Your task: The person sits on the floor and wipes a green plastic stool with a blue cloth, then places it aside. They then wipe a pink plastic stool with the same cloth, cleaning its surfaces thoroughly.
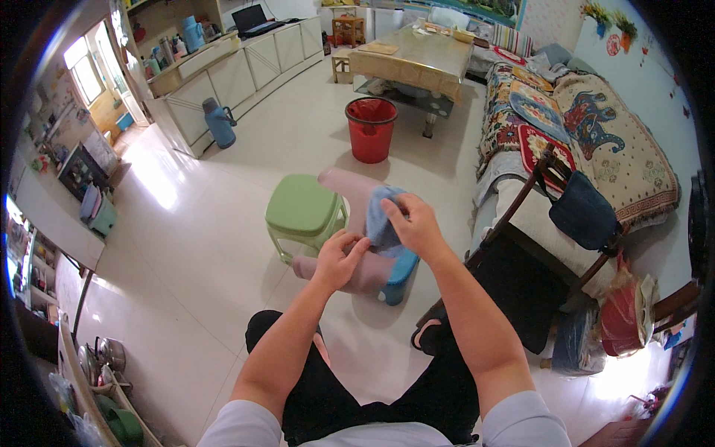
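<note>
Fingers of my left hand (342,260) pinch the inner edge of a pink plastic piece (357,279). The piece is blurred, has two leg-like arms pointing left, and could be a small stool on its side. In my right hand (412,223) is a bunched blue cloth (381,215), pressed against the pink plastic. Below and behind the piece shows part of a blue plastic stool (403,274), mostly hidden. Just left of it stands a light green plastic stool (304,207) with a bare seat.
A red bucket (371,134) stands ahead on the tiled floor, before a covered table (413,56). A blue thermos (219,124) is by the white cabinets (240,72). To the right are a dark chair (525,279) with a hanging bag (584,209) and a sofa (609,123).
</note>
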### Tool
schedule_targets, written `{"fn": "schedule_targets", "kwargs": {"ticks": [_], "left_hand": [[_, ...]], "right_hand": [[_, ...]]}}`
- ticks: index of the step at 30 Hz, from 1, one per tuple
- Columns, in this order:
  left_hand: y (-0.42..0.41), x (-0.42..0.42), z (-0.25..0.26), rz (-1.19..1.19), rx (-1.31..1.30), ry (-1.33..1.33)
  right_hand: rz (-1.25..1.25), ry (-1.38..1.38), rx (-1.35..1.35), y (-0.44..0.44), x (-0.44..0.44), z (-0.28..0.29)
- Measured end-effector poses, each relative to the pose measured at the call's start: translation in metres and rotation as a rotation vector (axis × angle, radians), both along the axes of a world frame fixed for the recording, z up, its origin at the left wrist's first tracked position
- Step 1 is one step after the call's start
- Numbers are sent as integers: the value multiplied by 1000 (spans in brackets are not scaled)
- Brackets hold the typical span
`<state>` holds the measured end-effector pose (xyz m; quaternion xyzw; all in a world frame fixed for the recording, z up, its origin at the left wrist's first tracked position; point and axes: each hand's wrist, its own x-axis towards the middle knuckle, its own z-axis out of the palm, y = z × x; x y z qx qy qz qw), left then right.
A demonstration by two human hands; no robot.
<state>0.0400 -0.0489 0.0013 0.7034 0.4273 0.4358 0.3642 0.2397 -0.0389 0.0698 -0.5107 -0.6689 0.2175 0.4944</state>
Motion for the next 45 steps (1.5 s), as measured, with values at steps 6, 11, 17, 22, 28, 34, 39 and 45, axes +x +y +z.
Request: {"fn": "schedule_targets", "kwargs": {"ticks": [6, 11, 17, 22, 28, 34, 39, 45], "left_hand": [[12, -10, -22, -109, -228, -492], [-2, -15, 0, -233, -215, -426], [-17, -19, 18, -300, 69, -108], [-28, -18, 32, -272, 220, 135], [-25, -18, 34, -308, 238, 224], [-9, -9, 21, 58, 504, 104], [1, -1, 28, 361, 623, 222], [4, 2, 8, 524, 530, 188]], "right_hand": [[94, -512, 229, -3, 0, 0], [-60, -703, 418, -6, -4, 5], [-41, -282, 120, 12, 12, -3], [49, 41, -163, 45, 70, -33], [58, 285, -305, 38, 73, -14], [4, 524, -201, 28, 73, 5], [15, 660, -248, 24, 78, 5], [-72, 315, -99, 23, 55, -6]]}}
